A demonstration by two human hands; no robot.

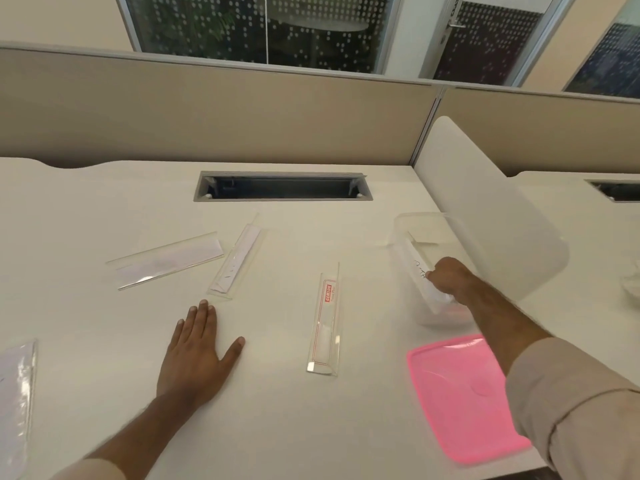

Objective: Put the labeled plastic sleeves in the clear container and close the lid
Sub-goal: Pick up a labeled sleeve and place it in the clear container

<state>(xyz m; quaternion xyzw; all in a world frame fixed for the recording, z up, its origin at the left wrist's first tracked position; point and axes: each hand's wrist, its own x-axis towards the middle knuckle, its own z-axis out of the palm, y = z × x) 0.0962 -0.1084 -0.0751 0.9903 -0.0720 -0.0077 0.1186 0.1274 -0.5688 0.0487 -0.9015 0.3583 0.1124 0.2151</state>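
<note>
A clear container (405, 226) stands open at the right of the white desk. My right hand (446, 277) is inside it, closed on a labeled plastic sleeve (417, 268) that leans in the container. My left hand (195, 348) lies flat on the desk, fingers spread, holding nothing. Three more sleeves lie on the desk: a red-printed one (325, 320) in the middle, a white-labeled one (237, 259) and a wider one (166, 261) to the left. Another sleeve (15, 403) shows at the left edge. The pink lid (460, 396) lies flat in front of the container.
An open cable slot (284, 187) is cut into the desk at the back. A beige partition (207, 109) runs behind it. A frosted white divider (485, 202) stands just right of the container. The desk's front edge is at the lower right.
</note>
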